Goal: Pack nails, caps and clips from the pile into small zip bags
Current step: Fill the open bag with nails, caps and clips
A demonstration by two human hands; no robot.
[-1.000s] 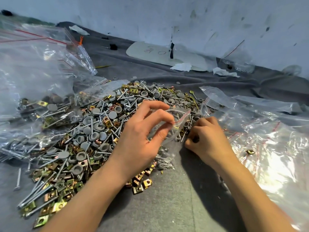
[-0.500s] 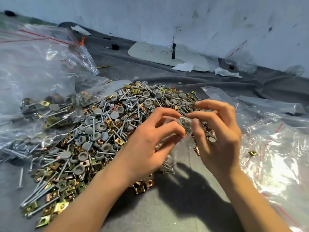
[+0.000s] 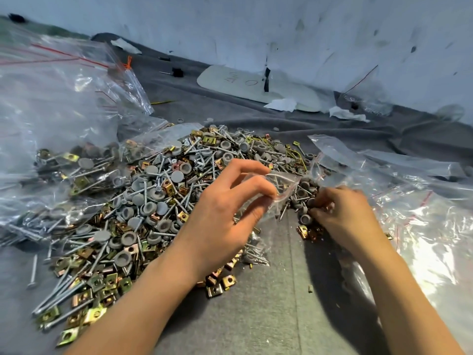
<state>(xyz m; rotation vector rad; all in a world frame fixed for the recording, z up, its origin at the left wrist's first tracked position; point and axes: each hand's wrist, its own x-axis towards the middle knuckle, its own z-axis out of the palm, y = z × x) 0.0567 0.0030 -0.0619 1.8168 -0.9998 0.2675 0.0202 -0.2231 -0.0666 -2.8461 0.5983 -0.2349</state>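
Note:
A big pile [image 3: 158, 201] of long nails, grey round caps and brass-coloured square clips lies on the grey cloth. My left hand [image 3: 225, 216] hovers over the pile's right side and pinches the mouth of a small clear zip bag [image 3: 280, 190] with a red seal line. The bag hangs open toward the right. My right hand [image 3: 343, 216] is down on the pile's right edge, fingers curled over small caps and clips [image 3: 307, 226]. What the fingers hold is hidden.
A large clear bag [image 3: 58, 124] of packed hardware lies at the left. A heap of empty zip bags [image 3: 419, 201] spreads at the right. A pale flat board [image 3: 256, 88] and paper scraps sit by the back wall. Grey cloth [image 3: 276, 303] shows between my forearms.
My right hand has dropped from the bag's mouth, where it was half a second ago, down to the pile's right edge. My left hand keeps hold of the small bag.

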